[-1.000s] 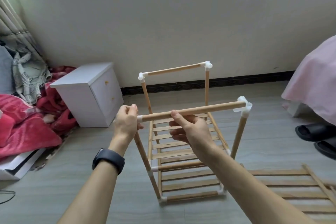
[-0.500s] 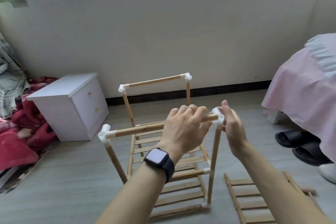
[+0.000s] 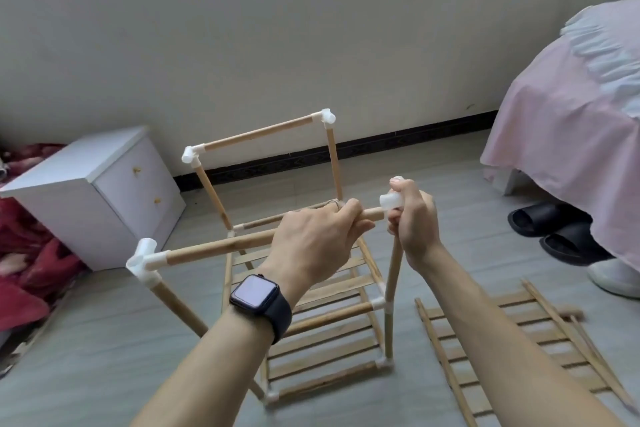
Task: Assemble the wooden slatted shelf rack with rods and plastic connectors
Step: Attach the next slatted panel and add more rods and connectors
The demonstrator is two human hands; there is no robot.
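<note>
Over grey floor (image 3: 104, 357), left fingers (image 3: 348, 213) wrap rod (image 3: 214, 248), right fingers (image 3: 394, 224) grip its connector (image 3: 389, 200).

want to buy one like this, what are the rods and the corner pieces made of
The rods look like light wood or bamboo, unpainted, tan with faint grain streaks. The corner pieces seem to be white plastic, smooth and slightly glossy.

1. Two hands: left hand (image 3: 313, 239), right hand (image 3: 414, 222).
2. Two top horizontal wooden rods (image 3: 221, 248): one in the left fingers, one beyond.
3. Four upper white plastic corner connectors (image 3: 142, 260): one in the right fingers.
4. One loose wooden slatted panel (image 3: 554, 334), right of the fingers.
</note>
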